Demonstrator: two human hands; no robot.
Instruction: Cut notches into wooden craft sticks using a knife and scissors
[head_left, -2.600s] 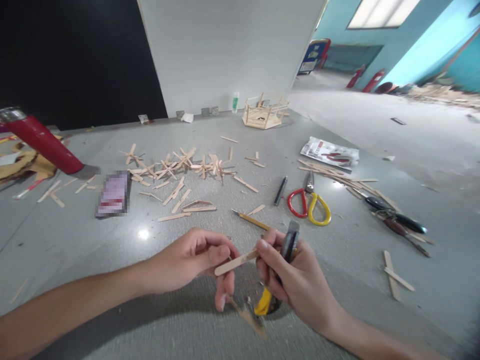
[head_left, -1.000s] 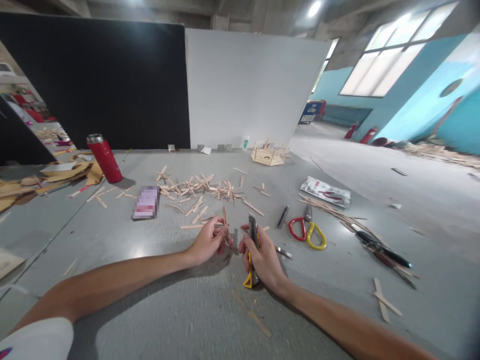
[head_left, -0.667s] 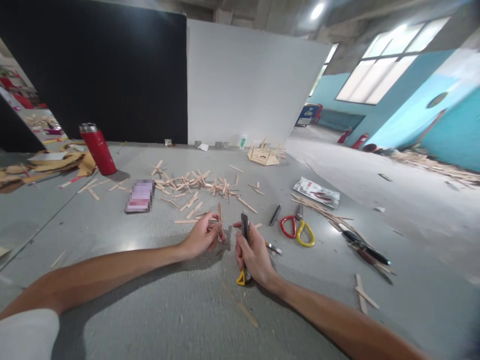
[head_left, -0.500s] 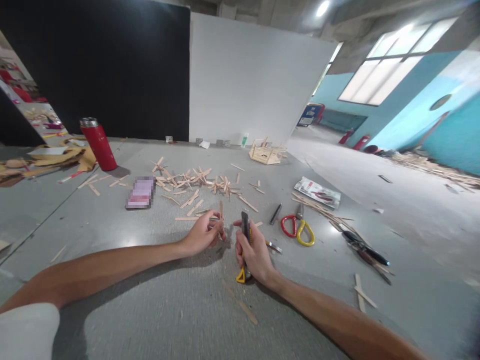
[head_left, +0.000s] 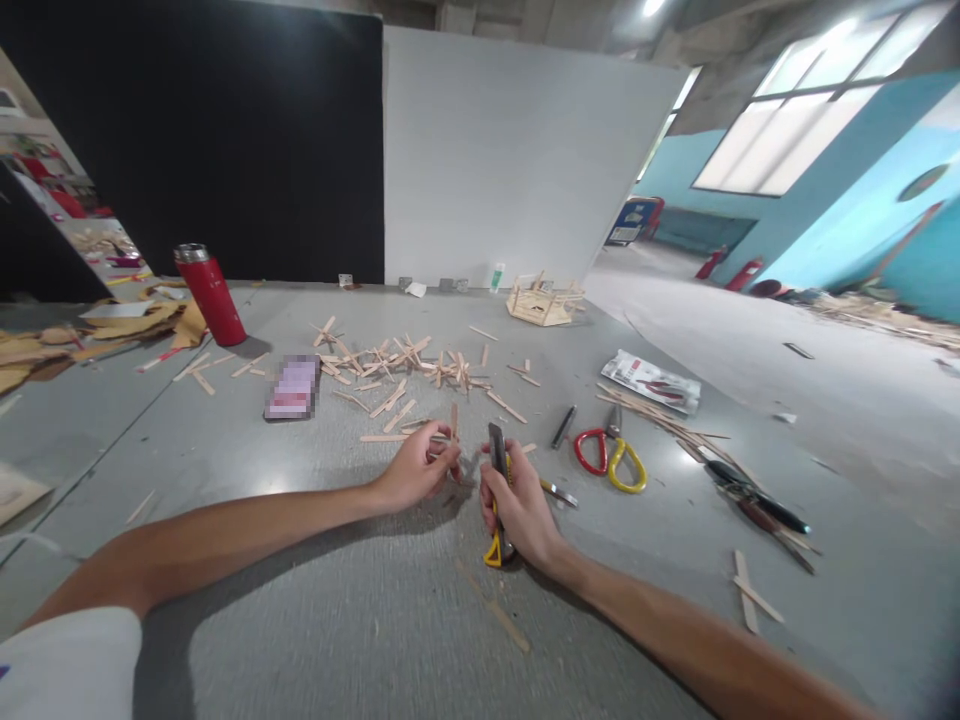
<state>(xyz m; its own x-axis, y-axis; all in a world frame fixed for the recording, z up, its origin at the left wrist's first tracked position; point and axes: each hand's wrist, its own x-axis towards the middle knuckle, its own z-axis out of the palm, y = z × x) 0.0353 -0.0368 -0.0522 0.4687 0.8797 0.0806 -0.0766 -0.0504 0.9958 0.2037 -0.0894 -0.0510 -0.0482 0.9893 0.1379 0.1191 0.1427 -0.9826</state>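
Between the fingertips of my left hand (head_left: 421, 468) a short wooden craft stick (head_left: 454, 422) stands nearly upright. My right hand (head_left: 519, 500) is wrapped round a utility knife (head_left: 497, 456) with a black body and a yellow end loop. The knife's dark end points up and away from me, and I cannot make out its blade. A small gap separates the two hands. A pile of loose craft sticks (head_left: 405, 352) lies just beyond them, and one more stick (head_left: 510, 628) rests on the grey table (head_left: 360, 630) nearer to me.
Right of my hands lie red-and-yellow-handled scissors (head_left: 628, 466), a dark pen-like piece (head_left: 564, 426), pliers (head_left: 757, 500) and a plastic packet (head_left: 651, 380). A small stick structure (head_left: 544, 303) stands at the back. Leftward are a phone (head_left: 293, 388) and a red flask (head_left: 211, 298).
The whole scene has shifted slightly to the right as the camera turned. Both hands keep their hold on the craft stick and the knife, with little movement.
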